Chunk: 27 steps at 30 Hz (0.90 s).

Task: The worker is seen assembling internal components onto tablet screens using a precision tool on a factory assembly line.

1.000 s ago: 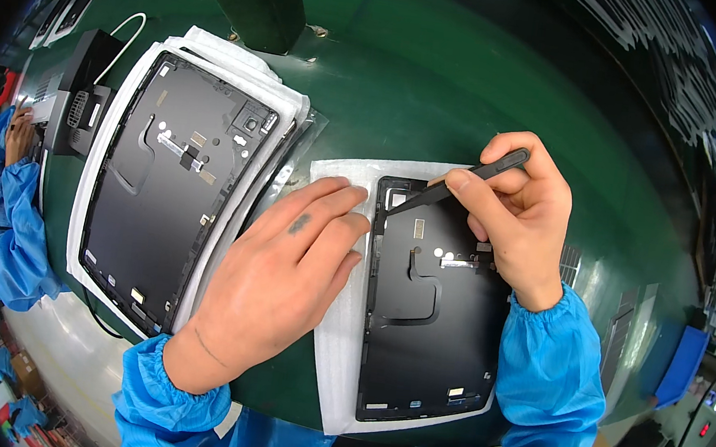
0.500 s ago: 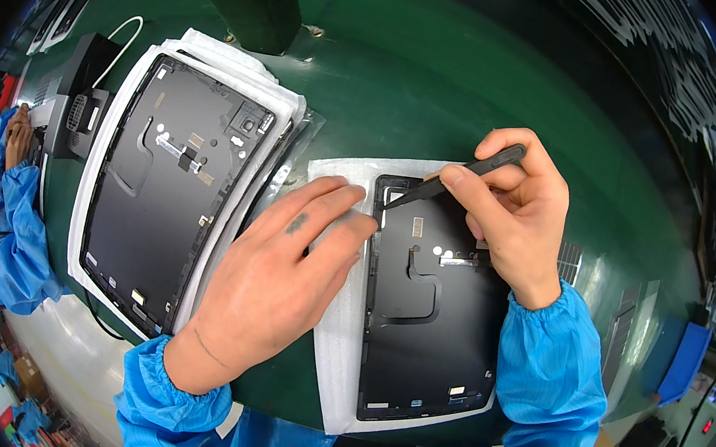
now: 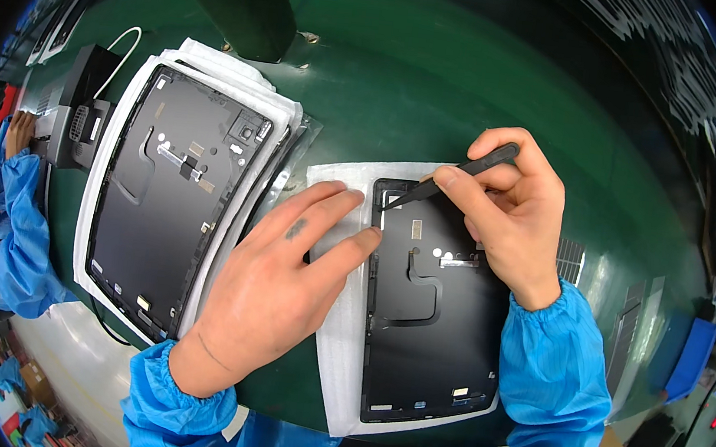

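Note:
A black tablet-like back panel lies on a white foam sheet in front of me. It carries a thin curved cable, small metallic patches and white dots. Black tweezers are pinched between the thumb and fingers of my right hand. They slant down to the left, their tip at a white-outlined spot near the panel's upper left corner. My left hand is palm down with fingers apart and holds nothing. Its index fingertip is at the panel's left edge, the other fingers over the foam.
Left of my hands, a similar black panel tops a stack layered with white foam. Beyond it sits a dark device with a white cable. A dark green post rises from the green tabletop. A co-worker's blue sleeve shows far left.
The tweezers and both hands have shifted only slightly; the tip stays at the panel's upper left corner. The left index fingertip sits a little lower along the edge.

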### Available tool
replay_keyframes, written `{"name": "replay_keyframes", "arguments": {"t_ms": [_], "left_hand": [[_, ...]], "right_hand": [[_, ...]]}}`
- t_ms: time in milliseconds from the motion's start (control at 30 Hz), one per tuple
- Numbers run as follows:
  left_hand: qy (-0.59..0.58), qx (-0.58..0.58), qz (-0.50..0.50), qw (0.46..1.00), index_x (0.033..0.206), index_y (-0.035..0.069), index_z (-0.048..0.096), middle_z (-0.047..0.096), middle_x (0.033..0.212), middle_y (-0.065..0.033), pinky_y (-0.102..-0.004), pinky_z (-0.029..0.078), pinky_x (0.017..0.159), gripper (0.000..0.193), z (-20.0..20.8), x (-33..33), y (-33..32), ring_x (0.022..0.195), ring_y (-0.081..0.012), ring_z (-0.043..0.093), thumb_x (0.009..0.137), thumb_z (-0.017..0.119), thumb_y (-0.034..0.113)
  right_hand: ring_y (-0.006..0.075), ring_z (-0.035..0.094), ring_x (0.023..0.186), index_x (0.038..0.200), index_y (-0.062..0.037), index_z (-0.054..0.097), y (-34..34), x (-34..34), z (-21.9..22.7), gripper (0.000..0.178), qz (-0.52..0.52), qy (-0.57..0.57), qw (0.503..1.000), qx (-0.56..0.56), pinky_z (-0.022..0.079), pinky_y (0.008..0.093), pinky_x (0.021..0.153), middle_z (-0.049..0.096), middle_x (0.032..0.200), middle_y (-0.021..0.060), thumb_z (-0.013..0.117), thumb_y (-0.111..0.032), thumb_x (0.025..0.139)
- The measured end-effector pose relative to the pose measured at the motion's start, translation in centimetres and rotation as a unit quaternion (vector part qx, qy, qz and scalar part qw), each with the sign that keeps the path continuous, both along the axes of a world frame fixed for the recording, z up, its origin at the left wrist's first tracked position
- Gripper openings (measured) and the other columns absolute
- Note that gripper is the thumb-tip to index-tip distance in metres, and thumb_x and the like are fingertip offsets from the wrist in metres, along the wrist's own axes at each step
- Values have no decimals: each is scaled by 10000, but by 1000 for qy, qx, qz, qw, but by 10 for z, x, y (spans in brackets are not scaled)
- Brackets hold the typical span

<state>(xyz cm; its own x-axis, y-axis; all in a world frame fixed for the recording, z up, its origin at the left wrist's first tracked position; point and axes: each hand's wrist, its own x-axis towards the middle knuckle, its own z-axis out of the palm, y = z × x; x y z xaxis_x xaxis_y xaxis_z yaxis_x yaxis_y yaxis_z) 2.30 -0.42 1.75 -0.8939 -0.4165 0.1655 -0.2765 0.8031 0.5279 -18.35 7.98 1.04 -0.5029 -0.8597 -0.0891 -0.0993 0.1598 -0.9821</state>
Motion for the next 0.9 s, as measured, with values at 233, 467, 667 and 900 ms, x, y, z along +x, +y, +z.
{"name": "replay_keyframes", "arguments": {"t_ms": [233, 467, 667, 900], "left_hand": [[5, -19, -6, 1000, 1049, 81, 686, 585, 1220, -134, -442, 485, 960, 382, -1, -1, -3, 1175, -376, 553, 708, 639, -85], [3, -87, 36, 996, 1049, 130, 694, 557, 1237, -138, -458, 464, 977, 415, -3, -6, -3, 1198, -389, 520, 700, 630, -85], [23, -115, 2, 993, 1015, 138, 697, 547, 1242, -123, -448, 486, 943, 388, -3, -8, -5, 1188, -378, 523, 694, 640, -73], [0, -125, -30, 992, 903, 134, 661, 531, 1208, -112, -441, 482, 885, 329, -2, -25, -5, 1175, -359, 515, 678, 619, -102]], "right_hand": [[35, 588, 605, 1005, -10, 547, 0, -1, -1, 240, -22, 1, 999, -28, 452, 190, 498, 659, 642, 25, 732, -13, 852], [72, 639, 661, 1024, -9, 542, 3, -4, -5, 248, -34, -48, 995, -76, 495, 208, 548, 696, 689, 62, 727, -41, 862], [62, 614, 649, 1012, -14, 547, 7, -9, -10, 250, -37, -63, 992, -108, 463, 214, 584, 712, 711, 76, 732, -86, 859], [91, 595, 615, 991, -11, 557, 9, -13, -15, 249, -35, -42, 990, -128, 447, 256, 579, 714, 700, 104, 731, -123, 853]]}}
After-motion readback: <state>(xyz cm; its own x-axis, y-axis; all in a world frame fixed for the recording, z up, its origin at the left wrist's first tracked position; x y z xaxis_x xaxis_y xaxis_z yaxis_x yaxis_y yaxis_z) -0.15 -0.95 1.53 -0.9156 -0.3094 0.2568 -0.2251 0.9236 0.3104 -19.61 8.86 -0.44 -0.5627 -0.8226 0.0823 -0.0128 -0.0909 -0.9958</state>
